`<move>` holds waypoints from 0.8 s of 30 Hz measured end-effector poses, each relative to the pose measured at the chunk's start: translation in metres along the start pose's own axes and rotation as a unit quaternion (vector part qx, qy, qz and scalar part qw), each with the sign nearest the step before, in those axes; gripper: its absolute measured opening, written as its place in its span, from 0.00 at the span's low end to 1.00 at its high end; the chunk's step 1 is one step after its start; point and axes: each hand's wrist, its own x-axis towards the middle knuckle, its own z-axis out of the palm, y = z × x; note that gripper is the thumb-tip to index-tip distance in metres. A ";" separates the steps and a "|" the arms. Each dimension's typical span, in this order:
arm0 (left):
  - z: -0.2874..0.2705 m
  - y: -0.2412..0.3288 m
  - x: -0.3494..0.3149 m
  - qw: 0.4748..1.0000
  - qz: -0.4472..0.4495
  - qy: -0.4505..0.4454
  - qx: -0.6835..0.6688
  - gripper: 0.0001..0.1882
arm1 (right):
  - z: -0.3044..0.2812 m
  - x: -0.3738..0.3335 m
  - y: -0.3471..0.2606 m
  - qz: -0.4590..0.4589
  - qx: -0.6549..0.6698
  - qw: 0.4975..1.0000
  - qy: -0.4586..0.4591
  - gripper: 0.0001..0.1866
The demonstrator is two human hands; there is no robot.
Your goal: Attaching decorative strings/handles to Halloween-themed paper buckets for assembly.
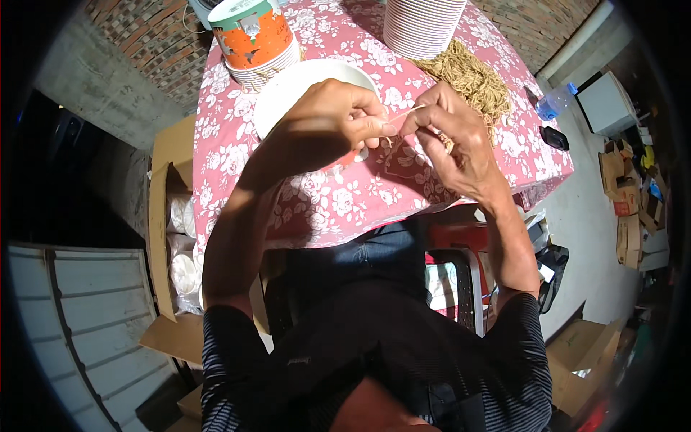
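Note:
My left hand point(360, 119) and my right hand point(457, 140) are raised over the table, close together, each with fingers pinched. A thin, pale tan cord point(408, 112) runs between their fingertips. Loose strands hang below the left fingertips. Behind the left hand and forearm is a wide white paper bucket point(291, 81), partly covered by them; a bit of orange shows below the hand. Just beyond my right hand lies a tangled heap of tan cords point(471, 75).
The round table wears a pink floral tablecloth point(345, 205). Stacked paper buckets, one orange and green stack point(255, 47) and one white stack point(425, 29), stand at the back. At the right are a plastic bottle point(554, 103) and a small black object point(554, 138). A cardboard box point(160, 237) stands left.

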 end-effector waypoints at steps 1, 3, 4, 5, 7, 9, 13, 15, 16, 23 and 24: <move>-0.001 -0.001 0.001 1.000 -0.015 0.005 0.013 0.15 | 0.006 -0.004 0.005 0.008 0.008 1.000 0.005 0.08; 0.001 -0.002 -0.001 0.999 -0.023 0.009 -0.024 0.15 | 0.016 -0.012 -0.002 0.068 0.020 0.997 0.003 0.11; 0.002 -0.002 -0.002 0.998 -0.030 0.013 -0.061 0.15 | 0.022 -0.014 0.000 0.079 0.024 0.996 0.018 0.12; 0.003 -0.004 -0.001 0.998 -0.031 0.012 -0.061 0.15 | 0.027 -0.016 0.000 0.080 0.025 0.996 0.018 0.12; 0.002 -0.006 0.002 1.000 -0.001 0.005 -0.030 0.14 | 0.034 -0.018 -0.001 0.131 0.076 0.988 0.041 0.09; 0.002 0.003 -0.002 0.999 -0.018 0.003 -0.046 0.13 | 0.040 -0.021 0.002 0.141 0.085 0.983 0.077 0.05; 0.002 0.000 -0.003 0.990 -0.041 -0.007 -0.132 0.11 | 0.043 -0.026 0.005 0.227 0.199 0.948 0.102 0.03; 0.001 -0.009 -0.003 0.981 -0.014 -0.015 -0.192 0.09 | 0.044 -0.028 0.004 0.214 0.156 0.961 0.080 0.03; 0.001 -0.016 -0.003 0.968 0.010 -0.020 -0.250 0.07 | 0.048 -0.030 0.003 0.221 0.153 0.961 0.071 0.03; 0.018 -0.014 -0.009 0.991 0.097 0.056 -0.070 0.11 | 0.043 -0.030 -0.011 0.214 0.151 0.965 0.032 0.05; 0.020 -0.018 -0.009 0.975 0.203 0.093 0.001 0.09 | 0.040 -0.029 -0.013 0.234 0.173 0.956 0.033 0.05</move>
